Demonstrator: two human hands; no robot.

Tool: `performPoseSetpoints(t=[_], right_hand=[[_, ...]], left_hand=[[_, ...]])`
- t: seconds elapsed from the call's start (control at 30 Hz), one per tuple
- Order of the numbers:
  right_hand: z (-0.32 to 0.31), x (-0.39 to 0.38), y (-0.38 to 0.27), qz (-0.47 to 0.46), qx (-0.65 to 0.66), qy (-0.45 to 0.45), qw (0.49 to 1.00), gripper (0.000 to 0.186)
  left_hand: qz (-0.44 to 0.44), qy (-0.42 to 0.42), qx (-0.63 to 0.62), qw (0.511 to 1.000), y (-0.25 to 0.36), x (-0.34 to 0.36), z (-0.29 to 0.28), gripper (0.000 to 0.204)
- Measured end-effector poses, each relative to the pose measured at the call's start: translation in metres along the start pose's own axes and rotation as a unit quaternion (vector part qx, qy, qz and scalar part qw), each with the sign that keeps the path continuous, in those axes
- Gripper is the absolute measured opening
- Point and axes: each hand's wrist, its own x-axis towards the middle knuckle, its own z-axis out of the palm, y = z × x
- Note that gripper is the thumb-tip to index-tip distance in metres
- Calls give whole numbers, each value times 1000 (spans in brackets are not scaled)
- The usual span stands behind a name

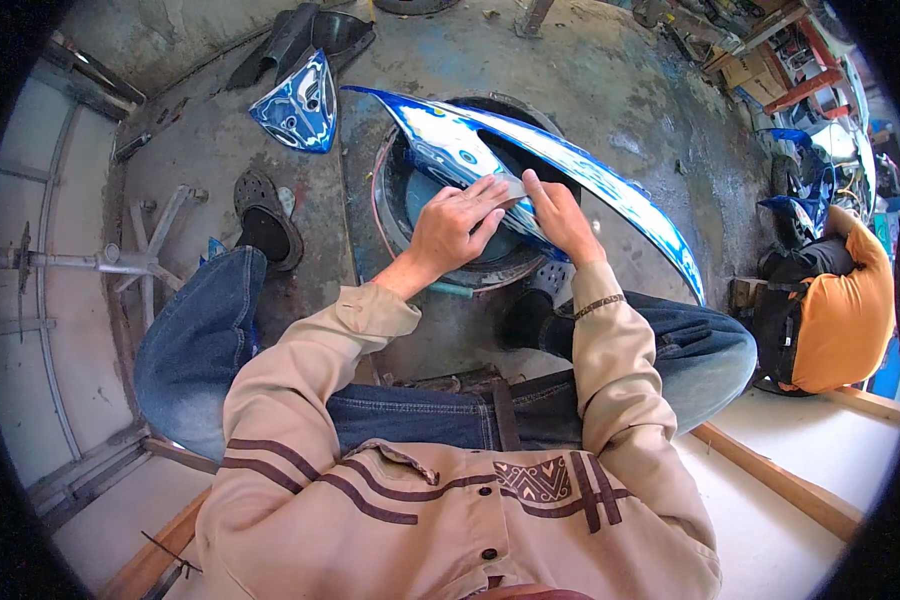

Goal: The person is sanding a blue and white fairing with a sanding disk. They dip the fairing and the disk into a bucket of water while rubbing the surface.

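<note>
A long curved blue-and-white motorcycle body panel [610, 180] lies across a round dark tub [490, 275] between my feet. Its surface is patchy, with white showing through the blue. My left hand [448, 230] rests on the panel's inner face, fingers stretched together over a small pale grey sheet [515, 188] that shows past the fingertips. Whether the sheet is abrasive paper I cannot tell. At the panel's near edge my right hand [567, 220] grips it, thumb on top beside the sheet, other fingers partly hidden. Part of the tub's inside is covered by the panel.
A smaller blue-and-white panel [300, 105] lies on the floor beyond the tub's left, near black plastic parts [290, 45]. A metal stand [140, 262] is at far left. To the right, a person in an orange shirt [845, 315] crouches near more blue parts.
</note>
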Motion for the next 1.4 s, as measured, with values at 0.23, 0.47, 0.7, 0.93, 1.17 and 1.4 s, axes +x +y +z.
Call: performPoseSetpoints(t=[0.23, 0.47, 0.7, 0.93, 1.17, 1.4], right_hand=[[1, 0, 2, -8, -2, 4, 1000, 80], [-1, 0, 4, 1, -4, 3, 1000, 80], [-1, -2, 2, 3, -12, -6, 1000, 78], [-1, -2, -3, 13, 3, 0, 1000, 84], [-2, -1, 7, 0, -5, 4, 1000, 83], [-1, -3, -2, 9, 5, 13, 1000, 85]], left_hand=[[10, -20, 41, 999, 7, -2, 1, 31], [41, -54, 124, 990, 10, -1, -4, 37], [-19, 1, 148, 989, -29, 18, -25, 37], [29, -52, 117, 991, 11, -6, 6, 41], [-7, -39, 169, 985, -43, 17, -32, 38], [-31, -16, 132, 991, -10, 10, -11, 36]])
